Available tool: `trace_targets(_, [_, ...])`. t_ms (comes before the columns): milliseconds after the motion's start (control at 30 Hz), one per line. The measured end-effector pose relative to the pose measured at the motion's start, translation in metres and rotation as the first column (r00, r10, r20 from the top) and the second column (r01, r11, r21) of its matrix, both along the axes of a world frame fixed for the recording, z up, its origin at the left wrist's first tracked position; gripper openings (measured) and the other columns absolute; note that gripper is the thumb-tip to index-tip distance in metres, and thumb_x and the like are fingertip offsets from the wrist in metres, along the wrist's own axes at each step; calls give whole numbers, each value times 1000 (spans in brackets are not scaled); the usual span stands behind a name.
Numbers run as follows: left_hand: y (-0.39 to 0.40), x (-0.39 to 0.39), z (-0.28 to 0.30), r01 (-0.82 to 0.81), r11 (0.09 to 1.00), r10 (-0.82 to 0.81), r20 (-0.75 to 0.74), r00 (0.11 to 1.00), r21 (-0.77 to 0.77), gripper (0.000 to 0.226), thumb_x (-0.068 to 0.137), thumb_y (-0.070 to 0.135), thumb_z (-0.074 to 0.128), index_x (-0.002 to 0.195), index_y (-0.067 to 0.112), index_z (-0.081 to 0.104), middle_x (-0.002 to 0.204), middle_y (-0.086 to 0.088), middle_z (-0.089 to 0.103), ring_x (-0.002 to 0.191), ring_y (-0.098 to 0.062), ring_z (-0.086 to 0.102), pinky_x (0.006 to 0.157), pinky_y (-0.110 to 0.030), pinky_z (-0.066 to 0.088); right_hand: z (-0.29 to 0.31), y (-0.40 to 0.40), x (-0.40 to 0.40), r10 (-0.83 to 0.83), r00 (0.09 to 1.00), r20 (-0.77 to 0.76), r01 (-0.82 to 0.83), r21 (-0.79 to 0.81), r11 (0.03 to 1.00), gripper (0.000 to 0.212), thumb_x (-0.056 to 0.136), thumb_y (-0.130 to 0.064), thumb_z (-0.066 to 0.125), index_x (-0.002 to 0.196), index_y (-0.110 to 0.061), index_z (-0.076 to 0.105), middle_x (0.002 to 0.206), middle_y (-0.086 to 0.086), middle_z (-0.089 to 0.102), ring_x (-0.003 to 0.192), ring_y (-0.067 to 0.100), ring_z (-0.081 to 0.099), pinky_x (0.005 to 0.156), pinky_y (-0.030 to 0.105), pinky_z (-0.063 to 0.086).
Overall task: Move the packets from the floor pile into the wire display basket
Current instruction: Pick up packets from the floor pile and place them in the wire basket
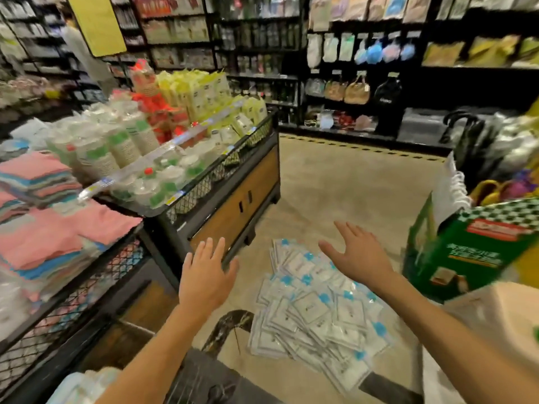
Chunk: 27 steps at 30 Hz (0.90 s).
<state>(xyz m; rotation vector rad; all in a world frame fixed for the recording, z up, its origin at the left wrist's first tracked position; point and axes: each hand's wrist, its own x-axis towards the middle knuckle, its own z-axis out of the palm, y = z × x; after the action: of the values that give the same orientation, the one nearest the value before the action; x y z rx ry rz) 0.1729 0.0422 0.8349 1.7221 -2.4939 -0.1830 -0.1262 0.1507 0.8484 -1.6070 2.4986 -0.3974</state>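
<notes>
Hands poised over the floor pile, nothing picked up yet

Packets belong in the wire display basket (73,290) at the left edge of the frame, whose mesh front shows below folded pink and blue stock. A clean lift probably means sliding flat fingers under a small stack and squaring it, since the slick plastic sleeves would likely fan out of a loose armful.

Left hand (208,275) hovers at lower centre, palm down, fingers straight and slightly spread, holding nothing; it sits in front of the corner of a second mesh bin (233,170), left of the pile.

Packets (315,310) lie overlapped on the floor at lower centre-right, white with blue tabs.

Right hand (357,253) hangs above the pile's upper part, palm down, fingers splayed wide, thumb out, empty. A green carton (466,252) stands at right, near the pile.
</notes>
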Motion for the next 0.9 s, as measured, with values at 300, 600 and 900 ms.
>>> trace_targets(300, [-32,-132,-32,221,971,-225,25,974,94,67,105,57,27,162,24,20,169,-2,21,157,-19,14,126,-43,12,-38,29,-123,-262,965,-1,261,73,963,84,96,-76,33,160,-22,32,163,4,38,151,26,32,124,48,20])
trace_targets(600, [-109,-216,-131,348,905,-365,26,931,243,83,94,71,9,163,24,17,168,-3,25,155,-22,20,126,-47,19,-104,21,-184,-459,887,39,439,234,868,90,94,-78,32,163,-20,25,168,8,29,155,27,26,127,49,20])
trace_targets(900, [-194,-279,-256,416,843,-471,96,877,340,73,104,60,22,164,23,4,171,-2,11,157,-21,9,128,-41,9,-217,-47,-228,-582,808,87,536,300,789,88,95,-72,43,162,-18,25,167,6,30,154,24,27,124,42,21])
